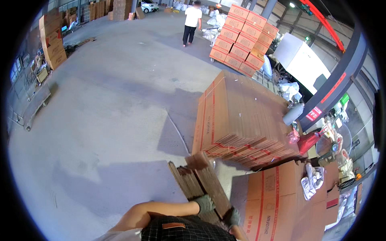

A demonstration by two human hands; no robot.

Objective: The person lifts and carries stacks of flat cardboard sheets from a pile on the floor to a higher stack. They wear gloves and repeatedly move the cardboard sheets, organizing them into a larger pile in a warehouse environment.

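Observation:
Against my body at the bottom centre stands a stack of folded brown cardboard pieces (201, 180), set on edge, with several layers side by side. My left hand (206, 203), in a dark grey-green work glove, curls over the left part of the stack. My right hand (232, 218), gloved the same way, grips the stack's right edge near my waist; its fingers are partly hidden. I wear a black checked apron (183, 229). Close to my right hand stands a large printed cardboard carton (263, 203) with red stripes.
Ahead lies a big pile of flattened cartons (241, 112). Beyond it, packed boxes (241, 38) are stacked on a cart beside a person (193, 22) in a white shirt. A dark steel column (335, 82) rises at the right. A flat trolley (35, 106) sits far left.

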